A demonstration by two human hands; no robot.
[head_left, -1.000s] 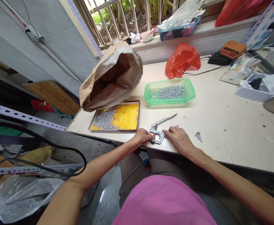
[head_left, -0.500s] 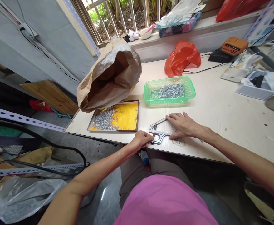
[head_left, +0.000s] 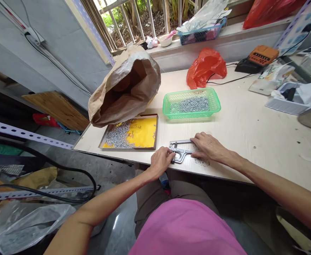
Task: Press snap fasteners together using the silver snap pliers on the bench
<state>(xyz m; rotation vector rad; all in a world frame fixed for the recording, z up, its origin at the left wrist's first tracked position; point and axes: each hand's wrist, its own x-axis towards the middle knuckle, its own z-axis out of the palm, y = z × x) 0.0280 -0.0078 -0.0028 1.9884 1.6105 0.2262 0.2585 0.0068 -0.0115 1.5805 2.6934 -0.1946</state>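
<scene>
Silver hand pliers (head_left: 182,156) on pale tabletop (head_left: 251,120), near its front edge, right of shallow tray (head_left: 157,131) with small metal pieces (head_left: 120,135); green basket (head_left: 191,115) beyond. On my remote feed I see right hand (head_left: 210,146) grasping both handles; left hand (head_left: 160,161) has fingers bunched at the pliers' head, pinching what, I can't tell.
</scene>
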